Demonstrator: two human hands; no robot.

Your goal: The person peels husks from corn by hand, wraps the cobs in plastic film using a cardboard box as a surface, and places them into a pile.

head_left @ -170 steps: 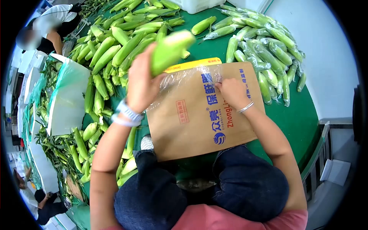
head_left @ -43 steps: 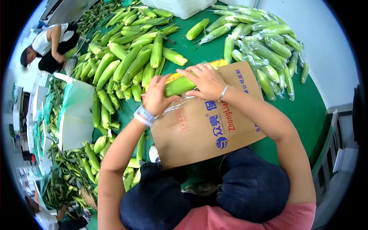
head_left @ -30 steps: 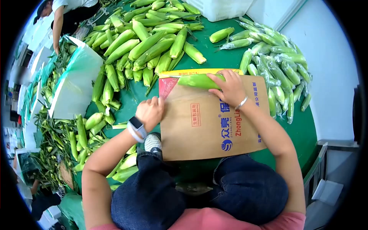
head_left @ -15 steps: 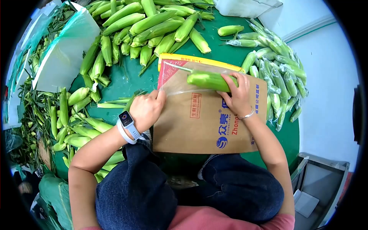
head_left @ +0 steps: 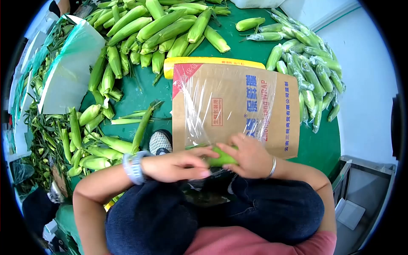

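Observation:
An ear of corn point(head_left: 222, 156) in its green husk lies across the near edge of a brown cardboard sheet point(head_left: 195, 127), just above my lap. My right hand point(head_left: 251, 158) is closed around its right part. Stretched out and slightly blurred, the fingers of my left hand point(head_left: 180, 165) reach to the ear's left end. Clear cling film point(head_left: 231, 102) runs over the cardboard from a yellow printed roll point(head_left: 169, 68) at the far edge down to the corn. How far the film wraps the ear is hidden by my hands.
A big pile of husked-on corn point(head_left: 165, 32) lies at the back. Film-wrapped ears point(head_left: 312, 72) are heaped at the right. Loose ears point(head_left: 106, 146), husk scraps point(head_left: 44, 131) and a white foam panel point(head_left: 70, 68) are at the left. A metal frame point(head_left: 369, 170) stands at the lower right.
The corn ear has come down from the middle of the cardboard to its near edge, drawing film across the sheet. My left hand has left the film's corner and joined my right hand at the ear.

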